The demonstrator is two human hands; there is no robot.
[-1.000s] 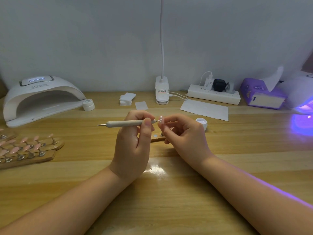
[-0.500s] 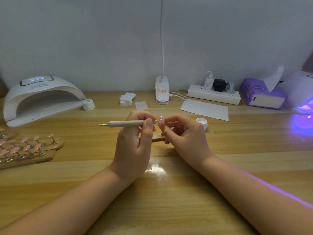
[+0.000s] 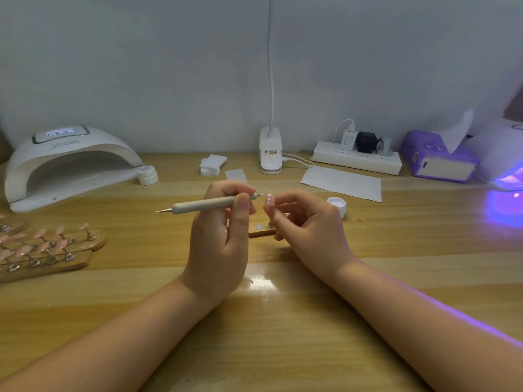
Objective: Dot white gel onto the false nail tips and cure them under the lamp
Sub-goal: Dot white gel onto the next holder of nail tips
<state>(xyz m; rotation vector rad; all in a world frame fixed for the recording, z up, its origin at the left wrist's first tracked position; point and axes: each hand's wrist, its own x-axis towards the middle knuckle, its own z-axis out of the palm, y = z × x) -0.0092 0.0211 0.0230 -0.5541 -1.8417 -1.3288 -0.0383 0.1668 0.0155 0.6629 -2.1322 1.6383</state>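
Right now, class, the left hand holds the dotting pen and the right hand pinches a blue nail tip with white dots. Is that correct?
Not quite. The nail tip is pink, not blue, as the head view shows. The rest stands: the left hand holds the dotting pen, and the right hand pinches the white-dotted tip.

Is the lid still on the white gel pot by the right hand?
No: the gel pot beside the right hand stands open, white gel showing.

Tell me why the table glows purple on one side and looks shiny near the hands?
In the head view, the purple glow on the right of the table spills from the lit lamp at the right edge, and also tints the right forearm. The white shiny patch between the wrists is glare from a light above. The wide lens bends the edges.
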